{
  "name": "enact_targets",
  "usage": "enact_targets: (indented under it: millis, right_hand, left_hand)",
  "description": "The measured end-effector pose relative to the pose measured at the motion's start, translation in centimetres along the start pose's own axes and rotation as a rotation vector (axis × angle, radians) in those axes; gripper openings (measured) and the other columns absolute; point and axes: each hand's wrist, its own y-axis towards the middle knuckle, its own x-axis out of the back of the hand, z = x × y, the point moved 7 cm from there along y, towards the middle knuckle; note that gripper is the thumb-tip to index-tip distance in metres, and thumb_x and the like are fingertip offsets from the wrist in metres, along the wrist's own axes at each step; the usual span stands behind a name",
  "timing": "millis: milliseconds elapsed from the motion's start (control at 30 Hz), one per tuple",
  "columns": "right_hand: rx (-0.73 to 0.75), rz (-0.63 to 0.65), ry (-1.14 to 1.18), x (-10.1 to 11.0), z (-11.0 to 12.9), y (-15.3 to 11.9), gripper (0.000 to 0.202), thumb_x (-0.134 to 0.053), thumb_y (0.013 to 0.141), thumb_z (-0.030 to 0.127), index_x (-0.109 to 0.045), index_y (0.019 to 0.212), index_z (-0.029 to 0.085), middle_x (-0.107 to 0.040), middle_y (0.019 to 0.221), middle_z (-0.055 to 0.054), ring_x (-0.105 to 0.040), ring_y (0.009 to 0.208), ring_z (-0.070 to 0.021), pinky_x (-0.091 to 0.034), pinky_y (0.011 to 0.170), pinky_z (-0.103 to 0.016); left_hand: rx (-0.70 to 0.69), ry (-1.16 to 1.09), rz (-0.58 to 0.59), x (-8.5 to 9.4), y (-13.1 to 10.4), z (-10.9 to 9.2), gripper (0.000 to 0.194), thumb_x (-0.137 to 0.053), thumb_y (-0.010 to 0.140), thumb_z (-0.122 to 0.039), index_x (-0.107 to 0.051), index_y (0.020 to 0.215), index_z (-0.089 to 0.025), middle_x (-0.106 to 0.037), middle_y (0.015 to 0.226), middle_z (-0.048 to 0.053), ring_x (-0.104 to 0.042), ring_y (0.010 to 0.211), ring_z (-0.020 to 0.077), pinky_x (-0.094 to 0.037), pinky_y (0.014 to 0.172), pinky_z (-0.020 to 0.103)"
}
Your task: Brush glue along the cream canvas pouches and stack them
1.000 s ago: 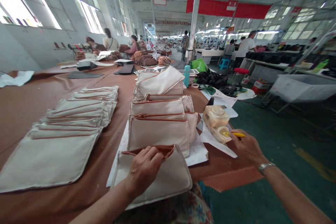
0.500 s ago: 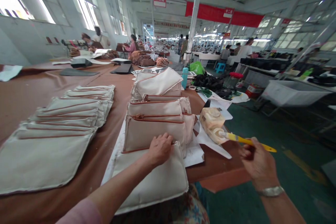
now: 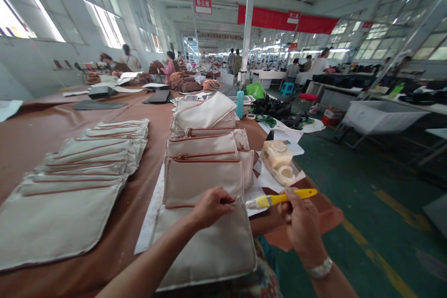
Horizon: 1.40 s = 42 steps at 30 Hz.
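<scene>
Left hand (image 3: 212,206): fingers bent, thumb and fingertips pinching the brown-trimmed top edge of the front pouch (image 3: 209,247), close to its right corner. This pale pouch lies nearest my body, below and around that hand, its lower edge towards my lap.

Right hand (image 3: 301,216): closed round the yellow handle of the brush (image 3: 303,193), pinched between thumb and fingers. Bristles point left, at the pouch's right corner — contact or a small gap, I cannot tell. Metal-banded watch (image 3: 320,269) on that wrist.

Just beyond the left hand, more pale pouches (image 3: 206,179) overlap in a row running away from me, brown trim along their tops. White paper (image 3: 148,219) shows from under them, on the brown-covered bench (image 3: 129,223). Well to the left of my hands, a second overlapping row (image 3: 63,219) of like pouches.

Beyond the right hand, a stained, cut-open plastic container (image 3: 277,156), round opening towards me. Farther off, past the pouches: turquoise bottle (image 3: 239,104), green bag (image 3: 256,91), heap of black material (image 3: 275,107). Far ahead and left, a person in pink (image 3: 170,66) at piled brown pieces.
</scene>
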Motion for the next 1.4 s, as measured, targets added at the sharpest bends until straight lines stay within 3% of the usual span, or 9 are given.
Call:
enact_targets:
  millis: [200,300,467,600,733,1000,1167,1300,1400]
  right_hand:
    - [0.336,0.106,-0.475,-2.1,3.5,-0.9,0.044,-0.069,0.089,0.060,-0.066,0.088,0.016,-0.057,0.065,-0.002,-0.053,0.058,-0.0174,-0.043,0.052,-0.025]
    - [0.378,0.052,-0.503,-1.6,4.5,-1.5,0.044,-0.064,0.092,0.060,-0.065,0.090,0.017,-0.057,0.064,-0.001,-0.053,0.056,-0.0180,-0.041,0.050,-0.026]
    - [0.440,0.132,-0.587,-2.5,5.2,-2.3,0.046,-0.060,0.093,0.063,-0.065,0.086,0.018,-0.057,0.063,-0.002,-0.052,0.054,-0.0186,-0.043,0.052,-0.027]
    - [0.529,-0.017,-0.676,-1.2,7.2,-1.5,0.048,-0.057,0.094,0.063,-0.066,0.085,0.018,-0.059,0.065,-0.003,-0.055,0.057,-0.0197,-0.044,0.056,-0.028]
    - [0.424,-0.014,-0.550,-0.4,7.7,-0.7,0.050,-0.062,0.089,0.067,-0.066,0.084,0.017,-0.057,0.063,-0.003,-0.054,0.055,-0.0195,-0.041,0.049,-0.026]
    - [0.092,0.368,-0.309,-2.3,6.3,-1.4,0.036,-0.073,0.088,0.051,-0.063,0.083,0.016,-0.050,0.061,0.002,-0.040,0.051,-0.0116,-0.032,0.044,-0.020]
    - [0.162,0.279,-0.359,-2.8,7.3,-1.2,0.039,-0.074,0.085,0.054,-0.063,0.078,0.017,-0.048,0.059,0.001,-0.042,0.051,-0.0126,-0.034,0.044,-0.021]
    - [-0.004,0.361,-0.331,-3.7,5.7,-3.2,0.040,-0.084,0.071,0.055,-0.067,0.073,0.019,-0.049,0.059,-0.001,-0.045,0.052,-0.0150,-0.038,0.045,-0.024]
    - [-0.090,0.068,-0.267,0.4,4.8,-2.5,0.040,-0.088,0.066,0.054,-0.071,0.078,0.020,-0.053,0.063,-0.005,-0.048,0.049,-0.0157,-0.037,0.041,-0.026]
  left_hand:
    - [-0.069,-0.181,-0.032,0.3,-1.8,-2.5,0.014,-0.066,0.076,-0.023,-0.060,0.066,-0.016,-0.051,0.073,-0.002,-0.052,0.072,0.0128,-0.037,0.064,0.021]
    - [-0.085,-0.151,-0.019,0.4,-2.2,-3.2,0.020,-0.065,0.076,-0.022,-0.054,0.061,-0.016,-0.048,0.070,-0.003,-0.050,0.070,0.0124,-0.036,0.064,0.022]
    - [-0.129,-0.137,-0.019,0.5,-2.7,-4.2,0.023,-0.067,0.078,-0.022,-0.054,0.060,-0.016,-0.048,0.071,-0.002,-0.051,0.070,0.0120,-0.036,0.063,0.021]
    - [-0.224,-0.129,-0.067,0.6,-3.9,-5.2,0.022,-0.062,0.090,-0.030,-0.066,0.073,-0.017,-0.055,0.078,0.000,-0.055,0.073,0.0122,-0.040,0.065,0.021]
    - [-0.345,-0.048,-0.208,0.5,-5.7,-6.0,0.022,-0.055,0.096,-0.031,-0.070,0.086,-0.019,-0.060,0.083,0.004,-0.058,0.073,0.0124,-0.043,0.067,0.021]
    - [-0.546,0.241,-0.334,0.4,-8.1,-7.9,0.024,-0.055,0.097,-0.035,-0.068,0.085,-0.019,-0.059,0.078,0.004,-0.055,0.067,0.0123,-0.043,0.062,0.022]
    - [-0.607,0.330,-0.356,0.7,-8.3,-8.7,0.026,-0.053,0.099,-0.036,-0.066,0.084,-0.020,-0.059,0.076,0.002,-0.052,0.065,0.0111,-0.041,0.059,0.022]
    - [-0.612,0.436,-0.441,1.2,-10.0,-9.1,0.032,-0.051,0.100,-0.036,-0.060,0.075,-0.019,-0.055,0.073,0.000,-0.049,0.062,0.0110,-0.038,0.056,0.023]
    - [-0.569,0.525,-0.533,3.7,-12.7,-8.9,0.029,-0.054,0.098,-0.035,-0.059,0.075,-0.018,-0.055,0.070,0.000,-0.048,0.060,0.0112,-0.038,0.054,0.024]
